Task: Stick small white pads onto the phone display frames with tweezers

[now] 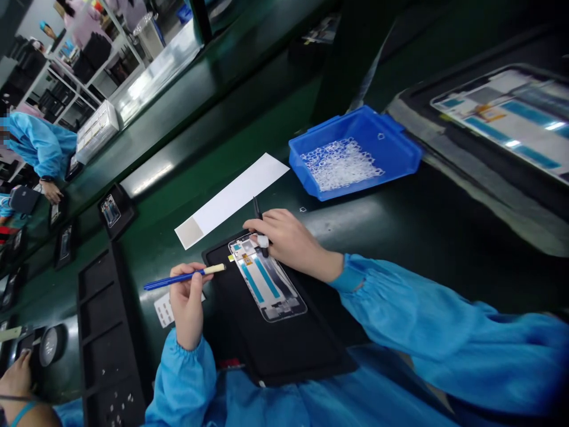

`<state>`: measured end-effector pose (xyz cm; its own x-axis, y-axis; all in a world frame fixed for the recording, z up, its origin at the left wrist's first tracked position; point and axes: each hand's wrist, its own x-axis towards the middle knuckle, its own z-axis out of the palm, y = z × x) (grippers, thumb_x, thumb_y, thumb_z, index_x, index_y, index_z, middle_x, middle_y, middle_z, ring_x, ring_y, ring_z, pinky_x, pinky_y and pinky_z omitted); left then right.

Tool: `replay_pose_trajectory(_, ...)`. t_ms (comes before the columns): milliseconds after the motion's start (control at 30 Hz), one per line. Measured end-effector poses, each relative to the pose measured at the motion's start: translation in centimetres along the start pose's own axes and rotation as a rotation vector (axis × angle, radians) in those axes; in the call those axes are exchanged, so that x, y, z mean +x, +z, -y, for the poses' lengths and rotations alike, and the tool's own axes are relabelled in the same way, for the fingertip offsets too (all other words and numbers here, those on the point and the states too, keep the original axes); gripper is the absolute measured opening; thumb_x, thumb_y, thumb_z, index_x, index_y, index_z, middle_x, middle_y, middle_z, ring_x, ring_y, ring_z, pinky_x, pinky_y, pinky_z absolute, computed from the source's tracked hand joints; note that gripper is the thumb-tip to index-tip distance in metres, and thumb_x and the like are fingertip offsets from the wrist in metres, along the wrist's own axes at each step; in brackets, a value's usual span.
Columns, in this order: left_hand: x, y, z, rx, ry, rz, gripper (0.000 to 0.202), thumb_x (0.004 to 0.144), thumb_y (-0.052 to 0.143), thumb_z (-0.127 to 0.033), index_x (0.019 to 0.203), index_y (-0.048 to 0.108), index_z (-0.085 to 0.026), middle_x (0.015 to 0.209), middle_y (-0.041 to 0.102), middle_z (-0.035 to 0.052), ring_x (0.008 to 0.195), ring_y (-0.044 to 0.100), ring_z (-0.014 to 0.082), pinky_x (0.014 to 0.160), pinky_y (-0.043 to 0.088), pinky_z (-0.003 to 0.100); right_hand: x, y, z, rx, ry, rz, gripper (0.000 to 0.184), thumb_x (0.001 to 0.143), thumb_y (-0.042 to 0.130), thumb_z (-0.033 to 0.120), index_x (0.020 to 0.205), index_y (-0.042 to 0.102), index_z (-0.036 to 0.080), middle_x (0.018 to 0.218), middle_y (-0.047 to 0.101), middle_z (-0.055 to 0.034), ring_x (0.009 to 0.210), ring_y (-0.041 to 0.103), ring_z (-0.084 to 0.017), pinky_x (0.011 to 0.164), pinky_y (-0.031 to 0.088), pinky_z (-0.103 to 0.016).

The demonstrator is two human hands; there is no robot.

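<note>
phone frame [269,279] lies face up and slantwise on a black pad [240,344], directly in front of the person and between the two hands. the work on it looks partway along: teal strips [252,283] and a small orange piece [248,259] are already on it, while its upper end, partly covered by the right hand [287,237], seems to be the part in hand. whether anything there is fully seated cannot be told. the right thumb and fingers pinch a dark slim tool [256,207] over that end; a small white item [262,241] shows at the fingertips, too unclear to name. the left hand [187,296] pinches a blue pen [173,281] between thumb and fingers, its cream end towards the frame but apart from it. many clear pieces [342,166] remain in a blue bin [402,157], and one loose piece [303,209] lies near it on the dark green bench [151,204]. a white strip [235,193] rests beyond the pad, and a black divided tray [95,323] stands to the left. farther left, a co-worker's hand [52,193] touches another unit; people in pale pink [82,24] are in the room behind.
</note>
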<state>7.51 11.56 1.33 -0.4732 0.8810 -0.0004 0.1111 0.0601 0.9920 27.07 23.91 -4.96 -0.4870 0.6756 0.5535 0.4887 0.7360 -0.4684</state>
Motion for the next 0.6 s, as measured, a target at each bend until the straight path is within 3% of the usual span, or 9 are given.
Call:
replay_pose_trajectory(133, 0.0, 0.1, 0.3, -0.002, -0.004, 0.023, 0.029, 0.084, 0.069, -0.039, 0.094, 0.05, -0.019, 0.093, 0.063, 0.0033, 0.087, 0.067, 0.0149, 0.078, 0.061, 0.029, -0.2, 0.1, 0.1, -0.061, -0.064, -0.031, 0.045, 0.073, 0.036, -0.007, 0.104, 0.061, 0.013, 0.072, 0.051, -0.0052, 0.076, 0.047, -0.022, 0.075, 0.041, -0.032)
replay_pose_trajectory(300, 0.0, -0.4, 0.3, -0.007, -0.004, 0.023, 0.027, 0.085, 0.069, -0.037, 0.094, 0.05, -0.019, 0.093, 0.064, 0.0032, 0.086, 0.067, 0.0142, 0.078, 0.061, 0.029, -1.7, -0.6, 2.0, 0.002, -0.153, 0.074, 0.031, 0.081, 0.042, 0.001, 0.1, 0.063, 0.013, 0.07, 0.051, -0.0048, 0.07, 0.046, -0.021, 0.067, 0.041, -0.032)
replay_pose_trajectory(400, 0.0, -0.7, 0.3, -0.017, -0.002, 0.017, 0.028, 0.084, 0.07, -0.037, 0.093, 0.051, -0.019, 0.091, 0.065, 0.0027, 0.085, 0.068, 0.0137, 0.077, 0.061, 0.027, -3.4, -0.5, 3.6, 0.013, -0.202, 0.172, 0.036, 0.078, 0.042, -0.002, 0.103, 0.064, 0.012, 0.085, 0.061, -0.0099, 0.087, 0.054, -0.024, 0.073, 0.047, -0.034)
replay_pose_trajectory(500, 0.1, -0.7, 0.4, -0.01, -0.005, 0.002, 0.03, 0.083, 0.07, -0.039, 0.093, 0.05, -0.019, 0.09, 0.066, 0.0023, 0.084, 0.069, 0.0136, 0.076, 0.061, 0.027, -5.0, 0.1, 5.5, 0.014, -0.229, 0.167, 0.04, 0.076, 0.042, -0.005, 0.105, 0.064, 0.011, 0.102, 0.065, -0.0135, 0.11, 0.053, -0.027, 0.088, 0.049, -0.039)
replay_pose_trajectory(600, 0.2, -0.4, 0.4, 0.043, 0.006, -0.006, 0.032, 0.083, 0.07, -0.039, 0.097, 0.049, -0.019, 0.09, 0.069, 0.0034, 0.081, 0.071, 0.0146, 0.075, 0.061, 0.028, -5.9, 0.4, 7.3, 0.023, -0.201, 0.141, 0.037, 0.079, 0.042, -0.002, 0.106, 0.064, 0.011, 0.107, 0.065, -0.0156, 0.11, 0.055, -0.027, 0.087, 0.05, -0.04)
